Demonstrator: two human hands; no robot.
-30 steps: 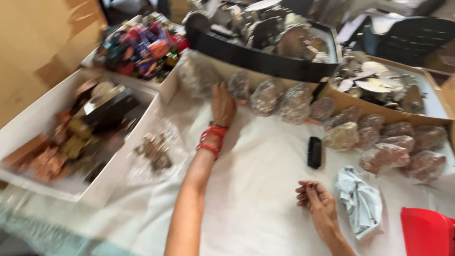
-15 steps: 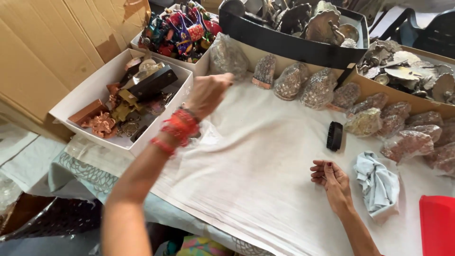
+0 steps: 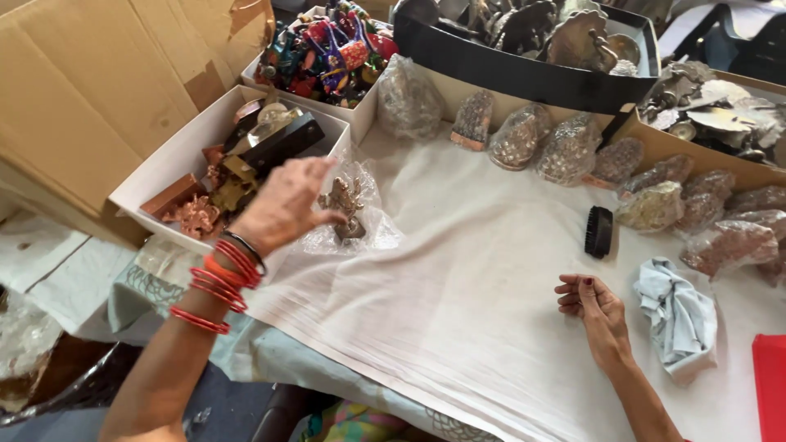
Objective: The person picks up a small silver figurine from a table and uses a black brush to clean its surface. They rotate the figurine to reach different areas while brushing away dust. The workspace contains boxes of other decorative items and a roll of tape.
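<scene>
Craft or souvenir workshop, packing table.
Cloth-covered table (image 3: 458, 303), boxes of metal figurines (image 3: 246, 164), bagged stone pieces (image 3: 565, 151), cardboard (image 3: 90, 90), brush (image 3: 598, 232), rag (image 3: 679, 315).

Bare forearms — red bangles (image 3: 219, 286) and one dark band on the left wrist.

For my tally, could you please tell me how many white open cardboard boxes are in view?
2: one white open cardboard box of copper pieces beside the left hand, another of colourful figures behind it.
</scene>
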